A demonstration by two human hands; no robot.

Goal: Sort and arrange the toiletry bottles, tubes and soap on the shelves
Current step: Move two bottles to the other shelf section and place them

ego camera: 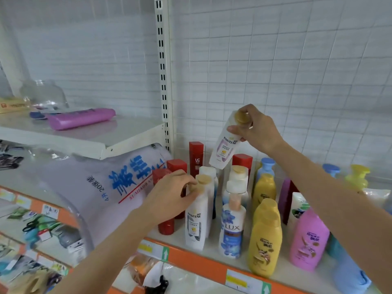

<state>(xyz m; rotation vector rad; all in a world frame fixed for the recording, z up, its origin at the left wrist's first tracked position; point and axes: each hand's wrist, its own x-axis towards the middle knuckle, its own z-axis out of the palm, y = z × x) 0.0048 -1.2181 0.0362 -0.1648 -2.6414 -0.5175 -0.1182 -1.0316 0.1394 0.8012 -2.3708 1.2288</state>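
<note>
My right hand (257, 129) grips the gold cap end of a white Pantene bottle (224, 146), held tilted in the air above the rows. My left hand (172, 194) pinches the gold cap of another white Pantene bottle (196, 223) standing at the shelf's front. Beside it stand a Lux bottle (232, 228), yellow bottles (265, 240) and a pink bottle (308, 238). Red bottles (196, 158) stand behind and left. More white bottles (238, 177) fill the middle.
The shelf (212, 247) has an orange front edge with price tags. A big white plastic bag (110, 187) with blue print lies left of the bottles. A purple bottle (81, 118) lies on the upper left shelf. Blue and yellow pump bottles (357, 176) stand far right.
</note>
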